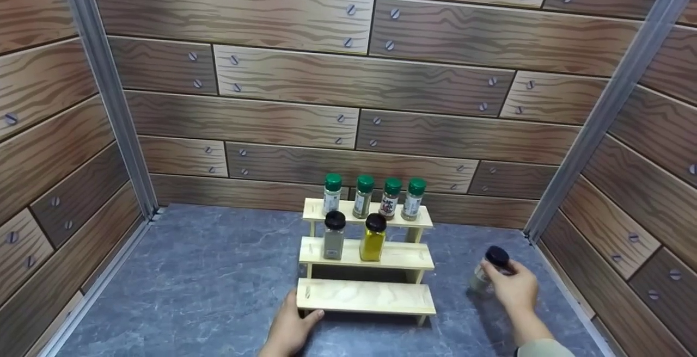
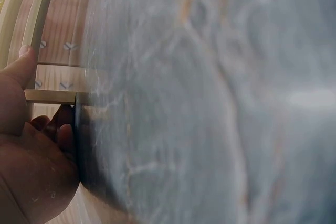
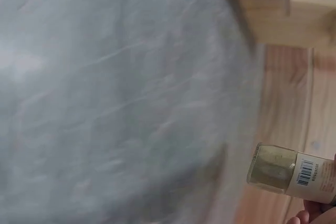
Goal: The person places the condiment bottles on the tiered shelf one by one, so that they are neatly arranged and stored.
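Note:
A pale wooden three-step rack stands on the table. My left hand grips the left end of its lowest step; in the left wrist view the thumb lies along the step and the fingers curl below, beside a leg. To the right of the rack, my right hand holds a spice jar with a black lid, above the table. The right wrist view shows the jar's clear base and barcode label. On the middle step stand a black-capped grey jar and a black-capped yellow jar.
Several green-capped spice jars line the top step. The grey marbled table is enclosed by wood-patterned walls, with metal posts at the corners.

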